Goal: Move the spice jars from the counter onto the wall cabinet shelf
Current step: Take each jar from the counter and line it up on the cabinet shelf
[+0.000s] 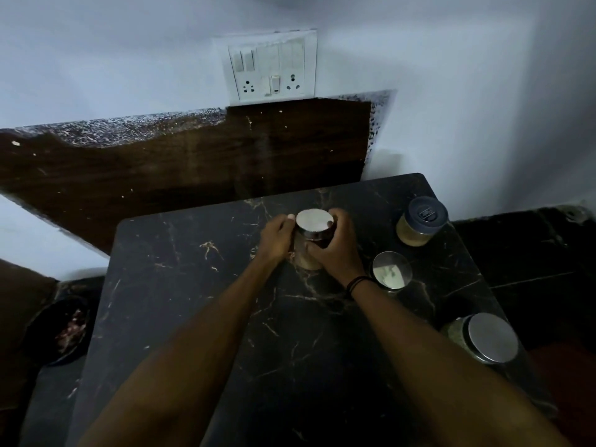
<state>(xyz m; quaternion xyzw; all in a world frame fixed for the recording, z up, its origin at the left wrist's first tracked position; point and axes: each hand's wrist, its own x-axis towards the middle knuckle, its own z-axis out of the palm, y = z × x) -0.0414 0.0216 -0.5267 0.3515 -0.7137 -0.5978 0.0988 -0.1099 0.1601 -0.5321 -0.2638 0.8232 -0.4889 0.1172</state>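
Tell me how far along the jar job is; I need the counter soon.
Nothing visibly done: the shelf is out of view. In hand: both hands, left and right, grip one jar on the counter. Left: three jars by its right edge, the blue-lid jar, middle jar and near jar.

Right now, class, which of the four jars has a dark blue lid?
The far-right jar, holding tan powder near the wall; the other three have silver lids.

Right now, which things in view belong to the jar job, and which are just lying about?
Job: held jar, gripped by left hand and right hand; blue-lidded jar; middle jar; near jar; counter.
Lying about: switchboard; dark bowl.
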